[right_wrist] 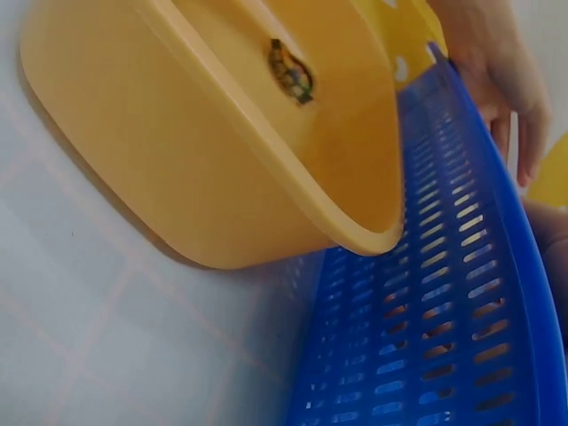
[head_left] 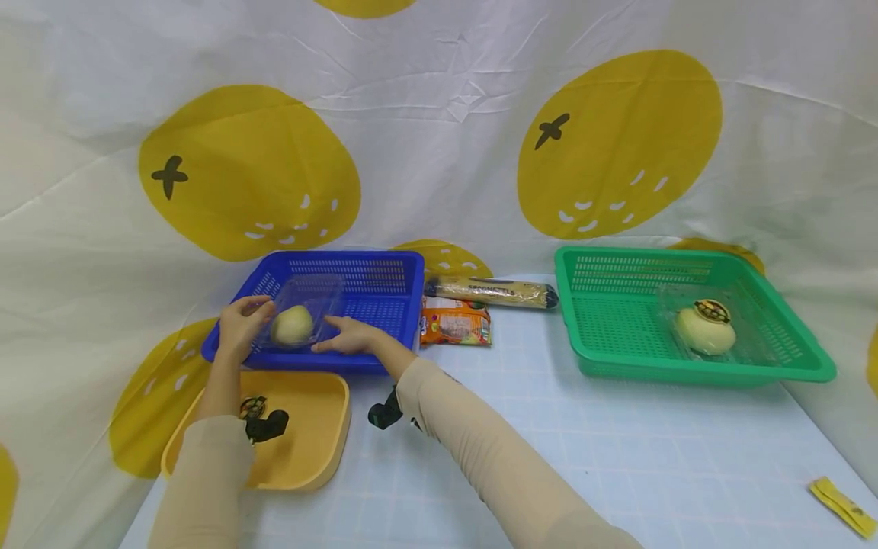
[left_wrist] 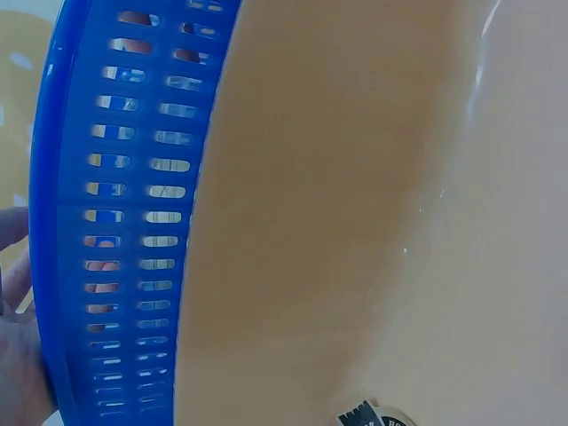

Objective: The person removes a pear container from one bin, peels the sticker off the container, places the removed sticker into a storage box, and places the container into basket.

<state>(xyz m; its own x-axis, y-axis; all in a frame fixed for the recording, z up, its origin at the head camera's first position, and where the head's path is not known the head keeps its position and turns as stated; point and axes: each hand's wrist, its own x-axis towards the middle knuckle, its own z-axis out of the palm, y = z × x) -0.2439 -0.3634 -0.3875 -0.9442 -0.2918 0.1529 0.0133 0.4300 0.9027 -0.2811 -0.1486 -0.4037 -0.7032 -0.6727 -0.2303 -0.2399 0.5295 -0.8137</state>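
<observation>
"Where is the pale round fruit [head_left: 293, 326] from your hands?"

"Between them. It sits in a clear plastic box [head_left: 318, 287] inside the blue basket [head_left: 384, 313], toward the near left part. My left hand [head_left: 238, 328] is just beside the box on its left, my right hand [head_left: 352, 337] at its right edge."

"Are you gripping it?"

"Not that I can see. My left fingers are loosely bent, thumb apart; my right thumb and fingers stand apart too. Whether they touch the box, I cannot tell. The fruit itself is clear of my fingertips."

"And around you?"

"The yellow bin [head_left: 302, 450] is under my left forearm, in front of the basket, a dark-and-gold label [head_left: 253, 407] inside. The green basket [head_left: 610, 316] stands well apart on my right."
</observation>
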